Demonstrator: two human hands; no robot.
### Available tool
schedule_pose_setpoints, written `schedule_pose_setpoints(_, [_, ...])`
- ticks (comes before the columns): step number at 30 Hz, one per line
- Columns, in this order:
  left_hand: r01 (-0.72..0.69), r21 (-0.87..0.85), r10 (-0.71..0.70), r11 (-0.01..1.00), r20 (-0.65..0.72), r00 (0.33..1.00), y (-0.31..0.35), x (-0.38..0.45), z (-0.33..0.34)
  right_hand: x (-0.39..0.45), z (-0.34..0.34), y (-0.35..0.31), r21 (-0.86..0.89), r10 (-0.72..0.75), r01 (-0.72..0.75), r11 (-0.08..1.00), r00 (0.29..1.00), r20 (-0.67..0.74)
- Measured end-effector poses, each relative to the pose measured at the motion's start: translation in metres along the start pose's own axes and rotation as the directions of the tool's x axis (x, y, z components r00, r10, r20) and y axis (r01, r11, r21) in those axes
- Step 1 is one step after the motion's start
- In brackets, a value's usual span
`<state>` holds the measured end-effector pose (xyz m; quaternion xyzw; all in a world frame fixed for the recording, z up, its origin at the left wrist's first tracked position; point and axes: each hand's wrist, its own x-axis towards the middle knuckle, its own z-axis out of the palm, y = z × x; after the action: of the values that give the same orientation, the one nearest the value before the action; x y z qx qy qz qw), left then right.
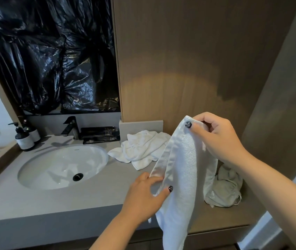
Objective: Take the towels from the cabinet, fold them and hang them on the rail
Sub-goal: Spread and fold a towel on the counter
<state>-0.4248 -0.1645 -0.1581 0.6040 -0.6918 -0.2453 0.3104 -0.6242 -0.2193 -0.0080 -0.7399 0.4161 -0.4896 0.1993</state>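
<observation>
I see my right hand (215,136) raised over the worktop (67,201), pinching the top corner of a white towel (185,177) that hangs down past the near edge. My left hand (143,195) pinches the towel's left edge lower down. Behind it, a second white towel (140,148) lies crumpled on the worktop, just right of the sink (62,166). A grey cloth (226,188) sits bunched at the right, against the wooden wall panel (188,60). At the far left stand two pump bottles (25,138), with a dark tap (71,127) behind the sink and black plastic sheeting (49,55) above.
</observation>
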Motion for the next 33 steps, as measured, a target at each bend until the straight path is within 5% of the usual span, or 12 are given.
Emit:
schedule_pose_setpoints(7, [0.036,0.061,-0.03,0.997,-0.105,0.994,-0.012,0.0,0.012,0.004,-0.006,0.015,0.075,0.156,-0.156,0.985,0.988,0.011])
schedule_pose_setpoints(16, [-0.069,-0.235,0.03,0.969,-0.165,0.986,-0.019,-0.018,0.022,0.009,-0.026,0.031,0.109,0.332,-0.321,0.941,0.938,-0.103])
schedule_pose_setpoints(26, [-0.401,-0.193,0.394,0.895,-0.077,0.916,-0.015,-0.018,0.037,0.018,-0.035,0.037,0.058,0.292,-0.288,0.956,0.95,-0.106])
schedule_pose_setpoints(33, [-0.207,-0.17,0.223,0.963,0.079,0.972,-0.033,-0.015,0.032,0.021,-0.042,0.051,-0.027,0.229,-0.23,0.973,0.972,-0.048])
